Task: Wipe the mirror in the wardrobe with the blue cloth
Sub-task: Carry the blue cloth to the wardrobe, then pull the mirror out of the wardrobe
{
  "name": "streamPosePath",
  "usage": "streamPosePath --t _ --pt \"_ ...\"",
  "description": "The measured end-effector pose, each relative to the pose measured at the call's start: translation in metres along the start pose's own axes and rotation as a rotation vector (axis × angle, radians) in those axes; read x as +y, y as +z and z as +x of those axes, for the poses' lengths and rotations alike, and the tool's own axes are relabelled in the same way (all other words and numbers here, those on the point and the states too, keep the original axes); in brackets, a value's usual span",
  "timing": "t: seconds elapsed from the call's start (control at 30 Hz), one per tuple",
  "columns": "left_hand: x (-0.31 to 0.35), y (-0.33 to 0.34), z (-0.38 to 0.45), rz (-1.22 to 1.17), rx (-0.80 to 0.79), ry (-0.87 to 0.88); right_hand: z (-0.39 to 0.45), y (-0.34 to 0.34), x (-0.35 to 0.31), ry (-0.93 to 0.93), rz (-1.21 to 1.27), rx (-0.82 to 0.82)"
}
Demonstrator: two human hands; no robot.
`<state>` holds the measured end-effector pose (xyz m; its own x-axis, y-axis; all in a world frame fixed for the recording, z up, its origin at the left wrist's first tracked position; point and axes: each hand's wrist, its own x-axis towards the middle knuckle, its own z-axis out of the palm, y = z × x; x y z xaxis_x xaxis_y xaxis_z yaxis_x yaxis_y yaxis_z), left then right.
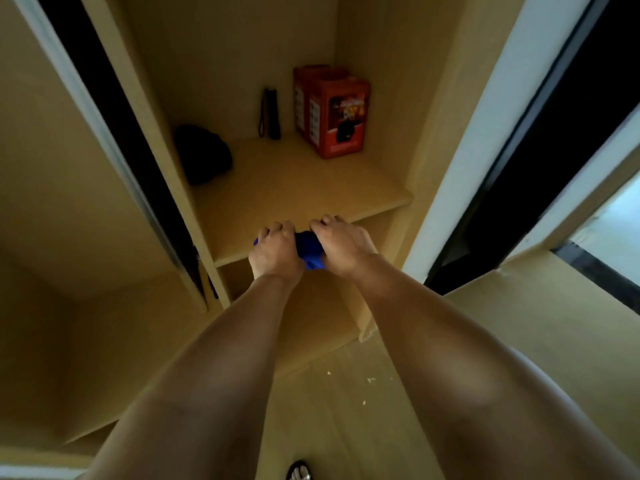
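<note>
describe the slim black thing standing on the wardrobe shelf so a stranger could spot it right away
Look at the wooden shelf inside the open wardrobe, above both hands. Against the back wall, just left of the red boxes, stands a slim black upright object. It is narrower and taller than the rounded black bundle at the shelf's left.

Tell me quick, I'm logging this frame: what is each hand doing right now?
Left hand: closed, gripping the blue cloth.
Right hand: closed, gripping the same cloth at its other side.
</note>
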<state>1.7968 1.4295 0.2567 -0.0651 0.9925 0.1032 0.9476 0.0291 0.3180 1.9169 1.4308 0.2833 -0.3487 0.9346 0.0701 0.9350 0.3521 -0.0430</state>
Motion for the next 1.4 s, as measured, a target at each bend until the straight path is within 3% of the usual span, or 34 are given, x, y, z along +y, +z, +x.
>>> streamPosePath --t 0.23,0.5,0.63,0.8,0.87,1.23,1.4 --pt "-0.011 -0.021 0.050 -0.006 0.064 -0.024 0.059 -0.013 -0.005 -0.008 -0.068 0.061" --pt "-0.017 -0.025 0.105 0.039 0.170 -0.043 0.119 -0.022 0.002 -0.055 -0.182 0.251" --pt "-0.020 -0.012 0.121 0.109 0.019 -0.033 0.142 -0.009 0.006 -0.012 -0.197 0.197" --pt "-0.030 0.019 0.119 0.164 -0.362 -0.098 0.147 0.029 0.007 -0.014 -0.138 -0.148" --pt "-0.033 0.029 0.113 0.132 -0.431 -0.126 0.144 0.035 0.011 -0.060 -0.107 -0.181" --pt "-0.024 0.018 0.092 0.007 -0.356 -0.200 0.136 0.026 0.008 -0.039 -0.131 -0.207" --pt "-0.029 -0.005 0.072 -0.057 -0.170 -0.190 0.126 0.012 -0.013 -0.019 -0.074 -0.115"
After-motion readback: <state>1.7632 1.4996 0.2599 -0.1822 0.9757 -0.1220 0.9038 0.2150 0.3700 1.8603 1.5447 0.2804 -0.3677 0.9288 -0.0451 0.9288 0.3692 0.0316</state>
